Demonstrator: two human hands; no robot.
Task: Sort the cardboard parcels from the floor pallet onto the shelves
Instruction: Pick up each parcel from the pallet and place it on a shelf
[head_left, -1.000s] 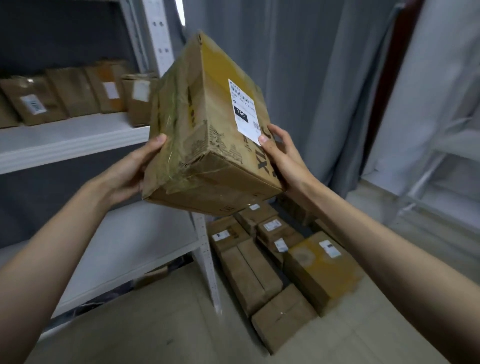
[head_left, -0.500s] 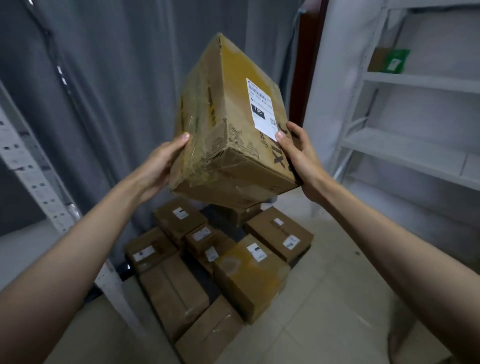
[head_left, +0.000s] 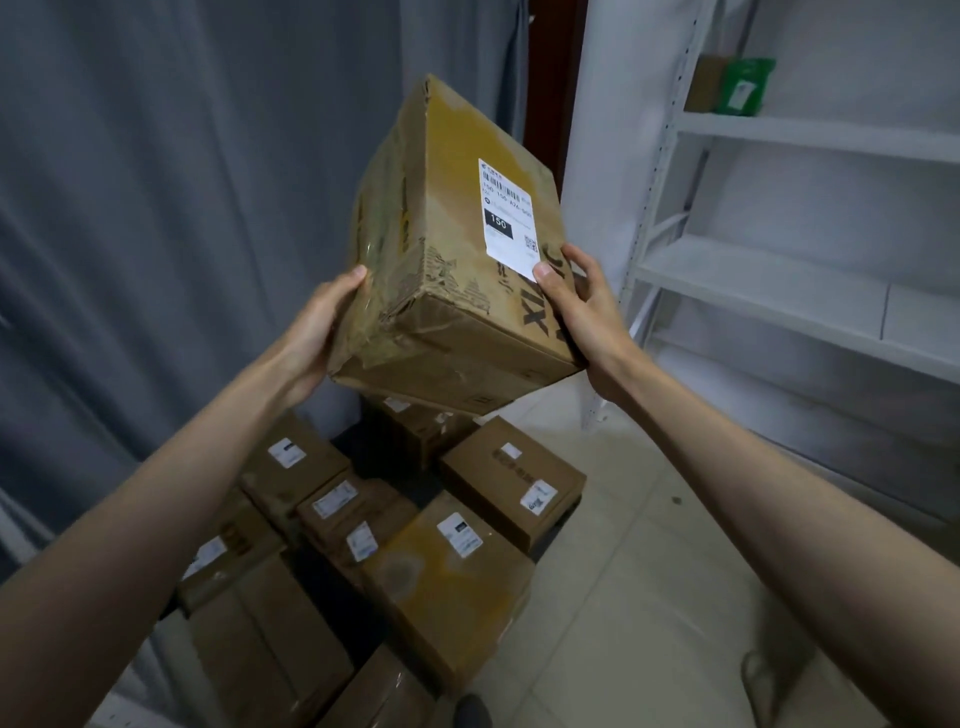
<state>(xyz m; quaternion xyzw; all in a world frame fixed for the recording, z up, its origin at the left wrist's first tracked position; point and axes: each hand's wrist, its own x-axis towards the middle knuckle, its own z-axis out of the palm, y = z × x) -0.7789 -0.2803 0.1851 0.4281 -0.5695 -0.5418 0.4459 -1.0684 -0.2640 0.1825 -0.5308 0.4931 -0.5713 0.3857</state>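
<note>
Step in hand: carrying one parcel from the pallet stack toward a shelf; judged from the lift, the pick is done and the placing is not yet done.
Held parcel (head_left: 457, 249): a worn cardboard box, centre of the frame, raised and tilted so one corner points down, clear of the stack below.
Label (head_left: 506, 215): white shipping sticker on the face turned to the camera, a black block reading 150; probably what decides the shelf.
Left hand (head_left: 317, 332): grip is a flat palm pressed on the box's left side, thumb tip resting on the crumpled, taped edge.
Right hand (head_left: 582, 306): grip wraps the lower right corner, thumb on the labelled face just under the sticker, fingers behind.
Parcels on the floor (head_left: 395, 535): many boxes with small white labels, lower centre of the frame, packed close together; the pallet beneath them is mostly hidden.
Shelves (head_left: 789, 291): white metal rack at the right of the frame, middle board bare where visible.
Top shelf items (head_left: 737, 85): a brown box and a green packet, upper right.
Curtain (head_left: 156, 208): grey folds filling the left of the frame.
Next move calls for: swinging the box right, levelling it so a flat face lands on the board, then easing both hands out.
Risk: the torn edge may give under pressure, so the squeeze should stay even.
</note>
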